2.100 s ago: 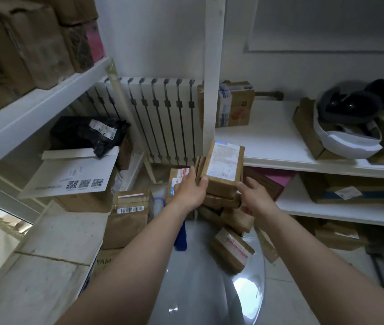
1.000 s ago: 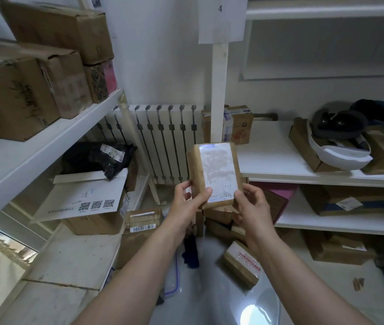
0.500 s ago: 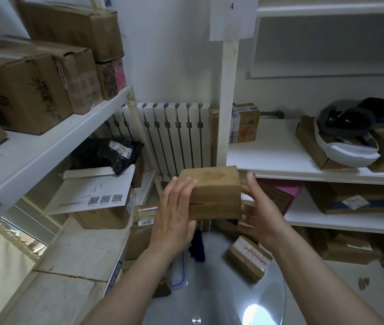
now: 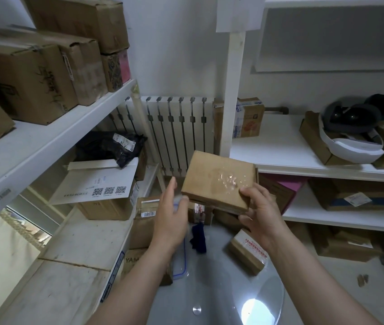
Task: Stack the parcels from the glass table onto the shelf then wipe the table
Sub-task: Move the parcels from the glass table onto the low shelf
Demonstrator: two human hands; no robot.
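I hold a flat brown cardboard parcel (image 4: 216,179) in the air above the glass table (image 4: 214,299), its plain taped side up. My right hand (image 4: 260,213) grips its near right corner, thumb on top. My left hand (image 4: 171,215) is beside its left edge with straight fingers, just off or barely touching the box. More brown parcels lie at the table's far end, one with red print (image 4: 248,253) nearest. The white shelf (image 4: 280,146) to the right has bare room on its upper board.
A radiator (image 4: 176,134) stands behind the table. Shelves on the left (image 4: 45,141) carry large cartons, a black bag and a white QR-code box (image 4: 97,184). A small box (image 4: 247,117) and a carton with a white helmet-like item (image 4: 350,139) sit on the right shelf. A dark cloth (image 4: 199,238) lies on the table.
The parcel was lifted off the pile, turned label side down and swung to the right. My left hand has come off its side and my right hand alone holds it.
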